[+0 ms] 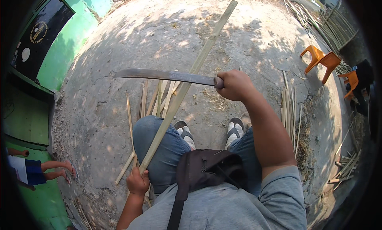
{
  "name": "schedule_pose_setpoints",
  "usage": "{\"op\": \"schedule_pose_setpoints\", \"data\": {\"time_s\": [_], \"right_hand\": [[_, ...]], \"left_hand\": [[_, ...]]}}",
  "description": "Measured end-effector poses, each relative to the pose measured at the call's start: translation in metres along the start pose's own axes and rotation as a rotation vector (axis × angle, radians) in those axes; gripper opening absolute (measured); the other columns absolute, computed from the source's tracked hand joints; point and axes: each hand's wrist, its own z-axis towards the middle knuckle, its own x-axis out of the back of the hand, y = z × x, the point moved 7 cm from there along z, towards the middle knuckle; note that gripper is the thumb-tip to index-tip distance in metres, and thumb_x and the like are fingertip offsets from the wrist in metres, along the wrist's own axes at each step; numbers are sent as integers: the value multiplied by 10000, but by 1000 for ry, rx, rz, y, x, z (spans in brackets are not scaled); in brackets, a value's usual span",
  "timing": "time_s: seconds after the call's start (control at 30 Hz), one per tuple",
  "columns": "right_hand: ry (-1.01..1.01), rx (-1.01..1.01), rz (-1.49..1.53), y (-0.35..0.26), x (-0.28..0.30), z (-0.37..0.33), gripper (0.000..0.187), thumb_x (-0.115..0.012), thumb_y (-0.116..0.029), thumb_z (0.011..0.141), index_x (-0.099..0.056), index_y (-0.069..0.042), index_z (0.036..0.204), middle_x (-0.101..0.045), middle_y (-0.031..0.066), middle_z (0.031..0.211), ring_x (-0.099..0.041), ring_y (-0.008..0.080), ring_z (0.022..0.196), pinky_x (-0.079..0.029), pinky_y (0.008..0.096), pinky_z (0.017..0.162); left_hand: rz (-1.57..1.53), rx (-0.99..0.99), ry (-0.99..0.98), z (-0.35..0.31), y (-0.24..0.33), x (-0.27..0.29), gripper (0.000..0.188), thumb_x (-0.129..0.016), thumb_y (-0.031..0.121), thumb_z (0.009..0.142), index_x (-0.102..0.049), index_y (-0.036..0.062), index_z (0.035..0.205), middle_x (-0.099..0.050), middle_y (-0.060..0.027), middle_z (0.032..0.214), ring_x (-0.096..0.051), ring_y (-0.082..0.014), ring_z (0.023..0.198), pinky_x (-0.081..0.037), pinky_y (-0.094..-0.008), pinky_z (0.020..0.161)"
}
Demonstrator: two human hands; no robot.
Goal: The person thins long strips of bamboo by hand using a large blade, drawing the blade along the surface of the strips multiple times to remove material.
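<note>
A long pale bamboo strip (197,66) slants from my left hip up and away to the far middle, passing over my left knee. Its near end is gripped by my left hand (138,181), fingers wrapped round it. My right hand (235,86) is closed on the handle of a machete (159,74), held out ahead of my knees. The long, slightly curved blade points left and crosses over the strip; whether they touch I cannot tell. Several split bamboo strips (144,96) lie on the ground beyond and beside my left knee.
More bamboo strips (285,106) lie right of my right leg, with a bundle (347,168) farther right. Orange plastic chairs (322,62) stand at the far right, near stacked bamboo poles (330,27). A person (34,168) stands by the green wall (59,58) at left.
</note>
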Motion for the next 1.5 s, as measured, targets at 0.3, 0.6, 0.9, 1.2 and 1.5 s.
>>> {"op": "schedule_pose_setpoints", "data": {"time_s": [0.3,0.6,0.9,1.2,1.5], "right_hand": [[79,-11,-63,-18,25,-23,143,-702,-221,841,-758,-151,953,-734,143,867,-719,370,884,-567,500,780],[-272,133,-5,-42,0,-27,179,-730,-250,836,-777,-172,990,-751,127,910,-725,357,904,-570,487,788],[-176,-77,40,-16,-14,-21,212,-728,-269,844,-772,-141,1007,-754,154,942,-722,377,916,-568,486,801],[-308,3,48,-21,-35,-2,262,-692,-217,791,-806,-215,1026,-768,117,964,-720,342,932,-565,455,808],[-98,160,25,-59,-30,-26,161,-710,-234,762,-751,-158,899,-728,127,820,-707,390,809,-559,508,715]], "left_hand": [[-3,11,-21,0,2,5,566,-519,573,1043,-551,29,890,-604,-233,722,-627,-495,651,-488,-555,564],[1,4,13,-4,-4,4,598,-500,598,1041,-597,14,954,-622,-238,753,-638,-495,681,-496,-551,586],[36,62,-44,2,11,24,535,-577,563,1017,-595,37,919,-626,-212,738,-642,-485,682,-495,-547,590],[5,43,51,-1,3,3,545,-540,563,1042,-585,34,915,-624,-218,740,-649,-479,688,-494,-543,580],[19,102,-1,-6,11,14,536,-557,557,1036,-592,30,945,-633,-233,743,-651,-482,679,-499,-552,590]]}}
